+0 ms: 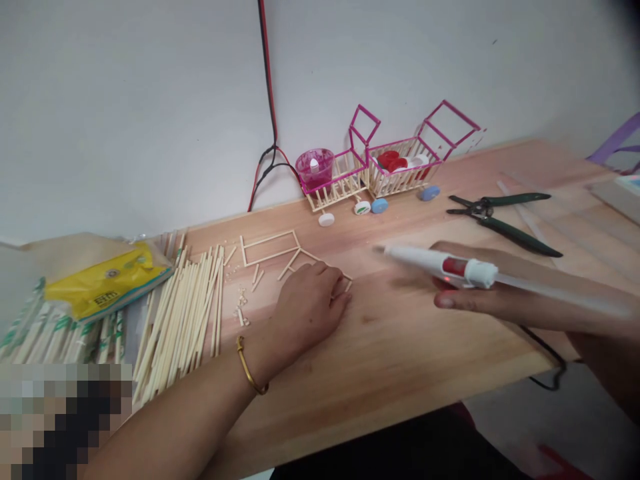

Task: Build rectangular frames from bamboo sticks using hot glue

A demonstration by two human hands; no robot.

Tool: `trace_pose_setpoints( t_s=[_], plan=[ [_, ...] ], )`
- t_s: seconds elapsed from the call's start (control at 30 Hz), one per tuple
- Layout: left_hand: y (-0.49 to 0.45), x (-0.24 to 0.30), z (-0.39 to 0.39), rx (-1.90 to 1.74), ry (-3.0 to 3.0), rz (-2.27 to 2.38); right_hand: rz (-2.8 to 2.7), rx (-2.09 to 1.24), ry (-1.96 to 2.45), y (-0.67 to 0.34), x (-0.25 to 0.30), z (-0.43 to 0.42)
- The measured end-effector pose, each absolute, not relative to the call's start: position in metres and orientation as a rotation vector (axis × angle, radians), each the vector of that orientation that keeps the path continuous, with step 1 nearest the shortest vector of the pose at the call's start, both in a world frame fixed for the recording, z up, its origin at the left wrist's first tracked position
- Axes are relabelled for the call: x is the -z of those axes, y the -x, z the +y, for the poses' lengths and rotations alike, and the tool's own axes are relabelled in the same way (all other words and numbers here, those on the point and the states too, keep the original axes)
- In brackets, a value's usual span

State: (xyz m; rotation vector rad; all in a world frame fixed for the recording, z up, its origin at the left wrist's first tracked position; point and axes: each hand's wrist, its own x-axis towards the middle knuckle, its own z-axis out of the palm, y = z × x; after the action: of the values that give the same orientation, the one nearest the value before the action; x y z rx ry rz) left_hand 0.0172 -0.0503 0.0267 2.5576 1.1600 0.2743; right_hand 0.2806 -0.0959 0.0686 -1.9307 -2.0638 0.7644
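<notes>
Head view, looking down at a wooden surface [390,360] against a pale wall. The right hand [515,267] has its grip closed around a white glue gun [425,260], slightly blurred, held above the surface with its nozzle pointing left; a translucent stick trails from the gun's rear. The left hand [314,303], a gold bracelet [245,365] at its wrist, rests low with curled fingers beside the ends of thin sticks; whether its grip pinches one, I cannot tell. Just beyond that hand, a flat frame of pale sticks [273,257] lies on the surface, with short offcuts nearby. Further left is a heap of long sticks [183,313] and a yellow packet [107,280]. Along the wall stand two small stick-built carts with magenta rims and round wheels: the left cart [340,190] carries a purple cup [315,170], the right cart [400,170] red and white pieces. Green-handled cutters [520,237] lie spread beyond the right hand.
</notes>
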Motion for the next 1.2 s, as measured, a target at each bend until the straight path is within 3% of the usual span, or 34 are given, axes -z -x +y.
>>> trace_pose_setpoints(
  t_s=[0.13, 0.27, 0.43, 0.57, 0.8, 1.2],
  plan=[
    [-0.016, -0.027, -0.051, -0.290, -2.559, 1.154, -2.241, -0.281, 1.909, -0.311, -0.052, -0.079],
    [-0.015, -0.026, -0.054, -0.317, -2.552, 1.169, -2.338, -0.301, 1.919, -0.337, -0.035, -0.073],
    [-0.015, -0.026, -0.056, -0.327, -2.564, 1.190, -2.338, -0.041, 1.845, -0.308, -0.068, -0.081],
    [-0.017, -0.025, -0.058, -0.327, -2.591, 1.238, -2.384, -0.352, 1.736, -0.245, -0.085, -0.063],
    [-0.021, -0.023, -0.060, -0.329, -2.615, 1.306, -2.589, -0.743, 1.666, -0.194, -0.062, -0.016],
    [-0.023, -0.024, -0.059, -0.285, -2.625, 1.338, -2.597, -0.834, 1.698, -0.182, -0.055, -0.005]
  ],
)
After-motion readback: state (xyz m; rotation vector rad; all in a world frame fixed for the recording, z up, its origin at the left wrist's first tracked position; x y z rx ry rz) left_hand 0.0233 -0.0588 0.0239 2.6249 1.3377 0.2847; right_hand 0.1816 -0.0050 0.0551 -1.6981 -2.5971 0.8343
